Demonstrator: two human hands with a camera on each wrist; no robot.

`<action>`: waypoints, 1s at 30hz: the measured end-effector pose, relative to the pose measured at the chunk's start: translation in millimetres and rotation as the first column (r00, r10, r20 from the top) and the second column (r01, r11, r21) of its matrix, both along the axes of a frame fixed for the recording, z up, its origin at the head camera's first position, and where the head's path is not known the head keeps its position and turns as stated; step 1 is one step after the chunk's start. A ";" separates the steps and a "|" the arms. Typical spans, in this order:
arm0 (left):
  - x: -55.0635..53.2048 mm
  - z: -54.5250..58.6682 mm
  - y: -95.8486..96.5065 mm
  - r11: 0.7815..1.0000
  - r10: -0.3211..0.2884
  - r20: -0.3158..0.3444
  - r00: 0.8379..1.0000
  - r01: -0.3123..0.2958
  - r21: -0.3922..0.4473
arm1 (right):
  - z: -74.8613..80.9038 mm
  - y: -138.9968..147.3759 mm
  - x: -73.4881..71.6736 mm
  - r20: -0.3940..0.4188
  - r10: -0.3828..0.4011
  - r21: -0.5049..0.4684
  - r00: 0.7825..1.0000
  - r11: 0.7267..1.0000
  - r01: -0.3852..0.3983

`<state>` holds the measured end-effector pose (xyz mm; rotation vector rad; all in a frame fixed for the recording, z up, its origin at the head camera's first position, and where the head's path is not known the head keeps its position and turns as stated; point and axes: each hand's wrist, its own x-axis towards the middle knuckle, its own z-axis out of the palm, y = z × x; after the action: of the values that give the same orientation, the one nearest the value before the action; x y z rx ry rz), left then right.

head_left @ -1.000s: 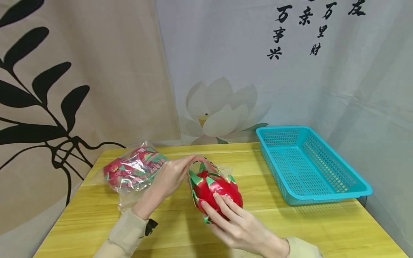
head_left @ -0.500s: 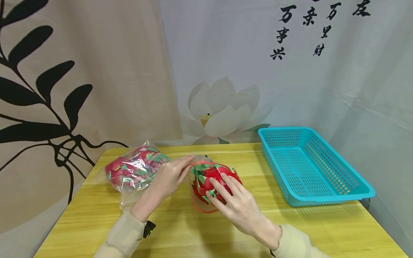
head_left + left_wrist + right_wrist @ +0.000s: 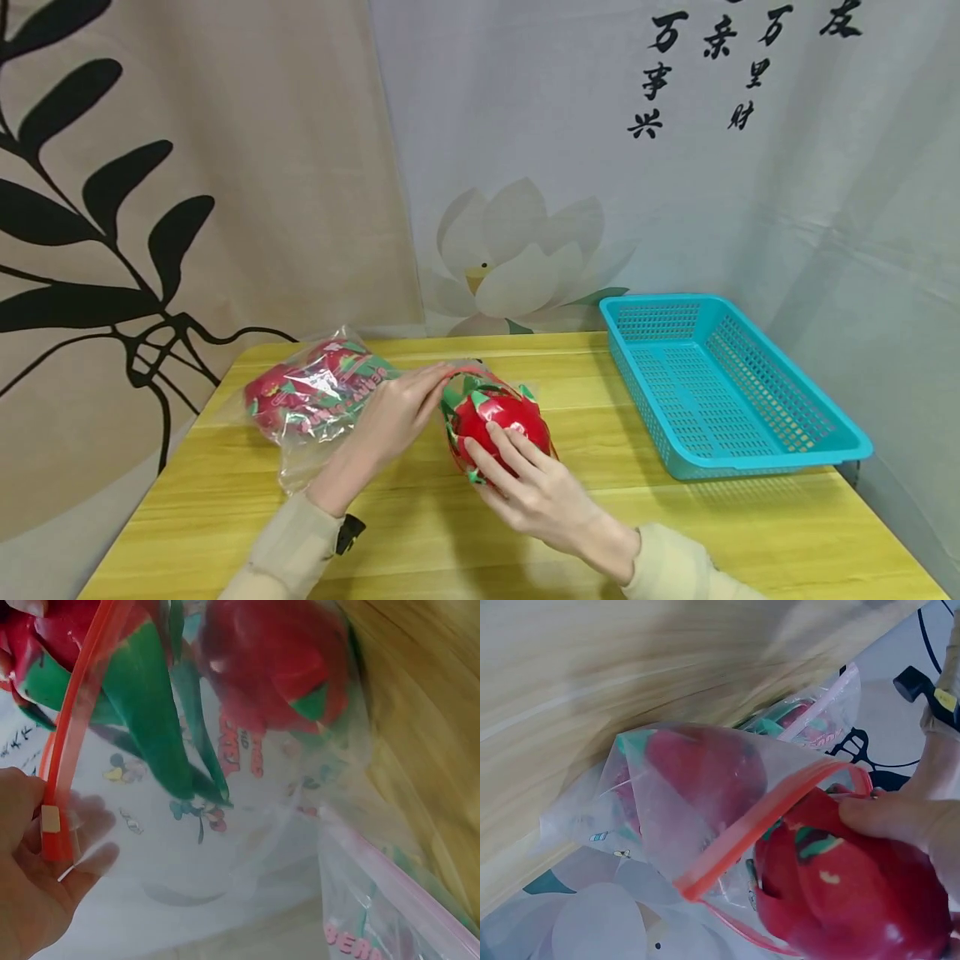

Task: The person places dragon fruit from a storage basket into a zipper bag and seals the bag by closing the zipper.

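My left hand [image 3: 401, 408] pinches the orange zip edge of a clear zip bag [image 3: 247, 862] printed with cartoon figures; the bag's mouth is spread. In my right hand [image 3: 536, 500] is a glossy red dragon fruit [image 3: 506, 417] with green scales, gripped at that mouth. The right wrist view shows this fruit [image 3: 847, 892] beside the orange zip edge [image 3: 757, 825], the thumb on top of it. Deeper inside the bag lies another dragon fruit [image 3: 705, 776], seen through the film. How far the held fruit sits within the rim is hard to tell.
To the left on the wooden table [image 3: 600, 533] lies a second clear bag [image 3: 322, 387] holding red and green dragon fruits, close to my left forearm. A blue perforated basket [image 3: 663, 425] stands at the back right. A printed curtain [image 3: 300, 167] hangs behind the table.
Half a second ago my right hand and the fruit were slightly farther off, with the orange rim looping below them; now both are nearer to me. My left hand stays nearly in place.
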<state>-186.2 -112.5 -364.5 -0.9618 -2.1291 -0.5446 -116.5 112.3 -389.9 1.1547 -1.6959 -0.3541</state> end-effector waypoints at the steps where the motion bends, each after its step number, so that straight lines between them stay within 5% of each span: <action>1: -0.5 0.8 1.3 1.000 0.008 0.008 1.000 -0.008 0.000 | -0.1 -0.5 0.2 -0.013 0.015 0.004 1.000 1.000 -0.015; 11: -3.8 3.0 9.6 0.995 0.095 0.063 0.993 -0.095 -0.007 | 2.1 4.3 1.0 -0.100 0.094 0.105 0.991 0.991 -0.083; 22: -4.7 1.4 7.7 0.999 0.025 0.014 1.000 -0.025 0.021 | 4.4 0.3 -11.2 -0.043 0.048 0.096 0.998 0.994 -0.044; 30: -3.4 2.7 6.4 0.999 0.029 0.001 1.000 -0.029 0.018 | 8.4 -6.9 -24.0 -0.046 -0.022 0.116 0.999 0.993 0.027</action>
<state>-189.7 -106.1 -361.8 -0.9195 -2.1321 -0.5498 -140.5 105.4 -381.5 1.2032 -1.6696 -0.4968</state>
